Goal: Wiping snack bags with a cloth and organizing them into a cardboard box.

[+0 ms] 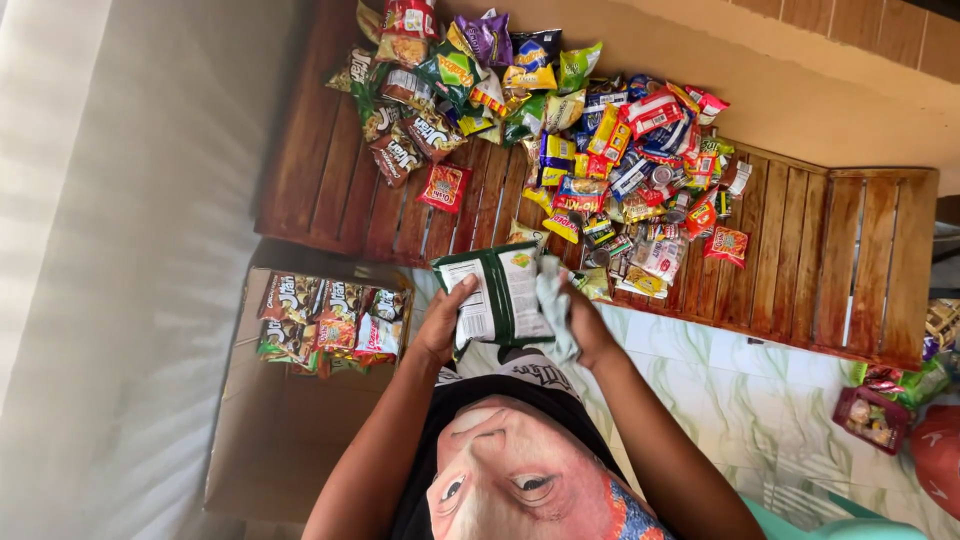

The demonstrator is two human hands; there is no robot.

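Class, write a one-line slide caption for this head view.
Both hands, left hand and right hand, hold a green-and-white snack packet before a wooden table heaped with snacks.

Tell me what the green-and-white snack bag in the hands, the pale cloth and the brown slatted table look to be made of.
The green-and-white snack bag looks like thin plastic film: glossy, crinkled, with a printed white back panel. The pale cloth seems soft woven fabric, limp and folded against the bag. The brown slatted table appears to be varnished wood: separate planks with grain and a reddish sheen.
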